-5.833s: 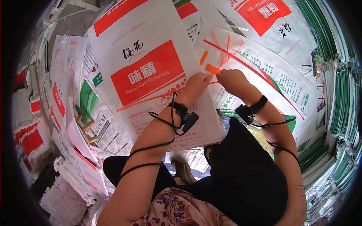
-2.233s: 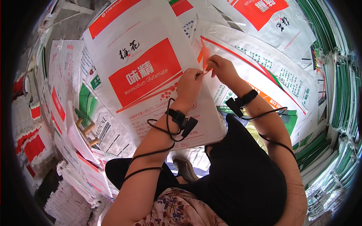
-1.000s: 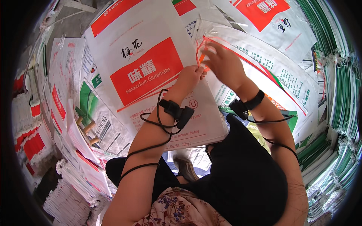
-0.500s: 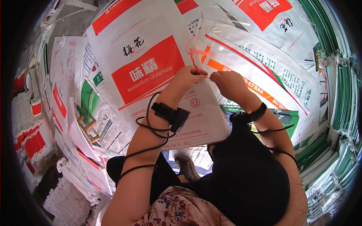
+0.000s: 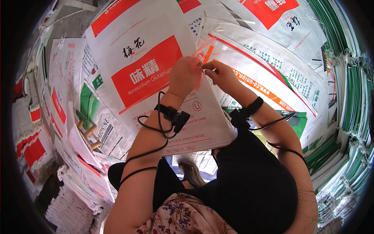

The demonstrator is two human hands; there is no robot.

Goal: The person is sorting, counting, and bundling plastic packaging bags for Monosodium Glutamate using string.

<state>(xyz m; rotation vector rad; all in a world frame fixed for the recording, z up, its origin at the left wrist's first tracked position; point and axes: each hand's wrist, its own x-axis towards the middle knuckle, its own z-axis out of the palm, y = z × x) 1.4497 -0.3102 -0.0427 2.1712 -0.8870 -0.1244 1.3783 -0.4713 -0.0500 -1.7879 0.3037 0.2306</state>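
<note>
A white sack (image 5: pixel 163 23) with a red panel lies on top of a folded stack across my knees. Thin red plastic twine (image 5: pixel 199 81) runs around the stack, and its loose ends stick up by my fingers. My left hand (image 5: pixel 184 76) is closed on the twine at the stack's right side, its fingertips partly hidden behind the hand. Close beside it, my right hand (image 5: pixel 223 76) pinches the same twine between thumb and forefinger. Both wrists wear black straps with cables.
White sacks with an orange stripe (image 5: pixel 249 82) lie to the right. Tall piles of green-edged sacks (image 5: pixel 352 97) line the right side. Bundles of red and white sacks (image 5: pixel 37 154) stand at the left, near a wooden-handled thing (image 5: pixel 90 130).
Both hands have moved up and slightly left with the twine. My left hand has turned so its back hides more of the fingers. The stack has shifted slightly left.
</note>
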